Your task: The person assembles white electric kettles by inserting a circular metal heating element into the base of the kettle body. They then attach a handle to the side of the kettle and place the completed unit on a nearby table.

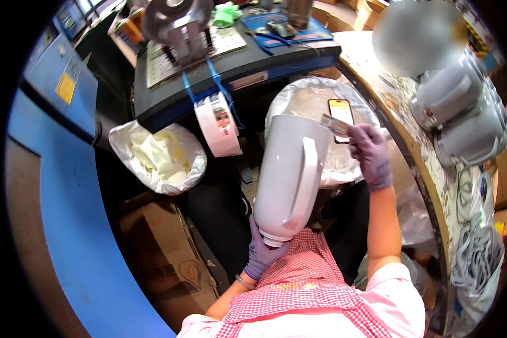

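Observation:
A light grey jug body [290, 174] with a long side handle [306, 174] lies tilted over my lap, its narrow threaded neck toward me. My left hand [262, 253], in a purple-grey glove, is closed round that neck from below. My right hand [370, 149], gloved alike, pinches a small flat card-like label [335, 125] beside the jug's far end. Its print is too small to make out. Just past the label, a lit phone [340, 119] shows over a bin lined with a clear bag [298, 93]; what supports it is hidden.
A dark bench [253, 73] ahead carries a metal fixture [177, 28] and pliers [270, 40]. From it hangs a label roll [217, 125]. Left are a lined bin [158, 158], cardboard [166, 248] and a blue panel [90, 225]. Grey jugs [470, 132] stand on the right-hand curved table [391, 96].

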A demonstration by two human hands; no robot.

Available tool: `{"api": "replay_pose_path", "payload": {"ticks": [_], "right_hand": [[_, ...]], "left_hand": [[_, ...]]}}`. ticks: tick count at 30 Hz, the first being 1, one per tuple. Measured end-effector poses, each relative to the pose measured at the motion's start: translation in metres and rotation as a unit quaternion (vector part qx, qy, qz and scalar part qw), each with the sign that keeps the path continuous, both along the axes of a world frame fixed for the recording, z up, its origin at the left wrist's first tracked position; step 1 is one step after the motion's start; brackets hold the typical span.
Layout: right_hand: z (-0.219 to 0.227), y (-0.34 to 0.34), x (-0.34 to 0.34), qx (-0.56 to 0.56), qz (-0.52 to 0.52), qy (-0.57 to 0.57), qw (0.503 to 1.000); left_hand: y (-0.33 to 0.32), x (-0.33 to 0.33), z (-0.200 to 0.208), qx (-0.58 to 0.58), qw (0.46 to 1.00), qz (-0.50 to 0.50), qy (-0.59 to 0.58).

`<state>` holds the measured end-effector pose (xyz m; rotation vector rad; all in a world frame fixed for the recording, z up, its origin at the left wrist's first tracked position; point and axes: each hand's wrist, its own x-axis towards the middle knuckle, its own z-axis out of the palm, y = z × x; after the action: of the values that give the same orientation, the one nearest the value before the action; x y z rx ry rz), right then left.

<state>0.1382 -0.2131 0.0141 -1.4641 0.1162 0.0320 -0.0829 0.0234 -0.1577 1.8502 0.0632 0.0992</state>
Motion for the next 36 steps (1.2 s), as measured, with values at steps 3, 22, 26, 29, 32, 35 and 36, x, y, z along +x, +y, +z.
{"api": "replay_pose_path", "payload": {"ticks": [3, 22, 26, 29, 32, 35, 36], "right_hand": [[-0.048, -0.001, 0.013, 0.05, 0.03, 0.054, 0.997], [-0.068, 0.02, 0.042, 0.041, 0.078, 0.031, 0.996], [-0.064, 0.021, 0.044, 0.028, 0.078, 0.042, 0.996], [-0.065, 0.022, 0.044, 0.015, 0.077, 0.034, 0.996], [-0.067, 0.022, 0.045, 0.009, 0.075, 0.027, 0.997], [-0.07, 0.024, 0.047, -0.037, 0.068, 0.001, 0.997], [-0.07, 0.024, 0.049, -0.059, 0.065, -0.012, 0.996]], "left_hand": [[-0.004, 0.0, -0.003, 0.015, 1.0, 0.007, -0.004], [-0.014, 0.008, -0.001, 0.084, 0.996, 0.01, 0.004], [-0.017, 0.006, -0.007, 0.038, 0.998, 0.021, 0.04], [-0.016, 0.006, -0.007, 0.044, 0.998, 0.018, 0.038], [-0.015, 0.007, -0.004, 0.04, 0.998, 0.015, 0.034], [-0.019, 0.009, 0.001, 0.022, 0.999, 0.022, 0.044], [-0.018, 0.008, 0.0, 0.023, 0.998, 0.024, 0.048]]}}
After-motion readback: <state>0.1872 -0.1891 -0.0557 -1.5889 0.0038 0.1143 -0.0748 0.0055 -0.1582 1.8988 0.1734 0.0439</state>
